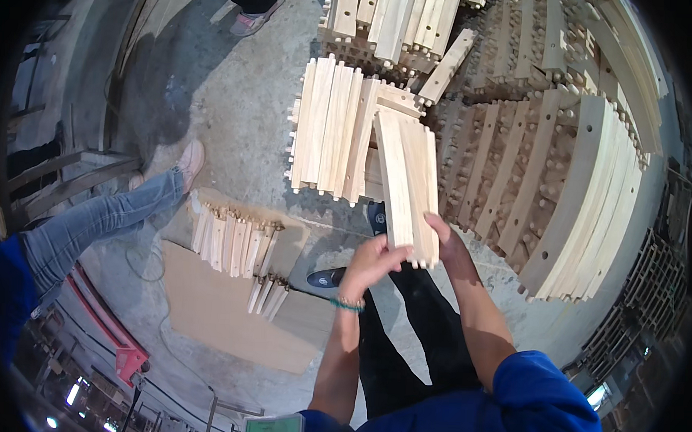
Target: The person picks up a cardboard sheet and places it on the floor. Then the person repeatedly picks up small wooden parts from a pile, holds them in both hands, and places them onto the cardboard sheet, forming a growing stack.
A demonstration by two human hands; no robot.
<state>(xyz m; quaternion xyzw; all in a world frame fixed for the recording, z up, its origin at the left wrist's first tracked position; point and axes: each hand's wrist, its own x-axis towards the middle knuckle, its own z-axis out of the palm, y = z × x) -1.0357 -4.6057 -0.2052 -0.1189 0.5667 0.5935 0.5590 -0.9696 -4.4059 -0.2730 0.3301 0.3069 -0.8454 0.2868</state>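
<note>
A small bundle of pale wooden slats [409, 184] with round pegs on their ends is held upright before me, in the middle of the view. My left hand [375, 261] grips its near left end, thumb across the face. Around its right side close the fingers of my right hand [444, 239]. Just beyond the bundle stands a stack of similar slats [326, 130], their peg ends poking out on the left. A single slat with holes [449, 66] leans on the pile behind.
Tall stacks of curved slats [586, 196] rise on the right, with more slats [393, 21] at the back. Short slats [233, 242] lie on cardboard [234, 311] to the left. A person's jeans-clad leg [114, 214] and another person's shoe [254, 19] stand nearby, beside a red metal bar [106, 325].
</note>
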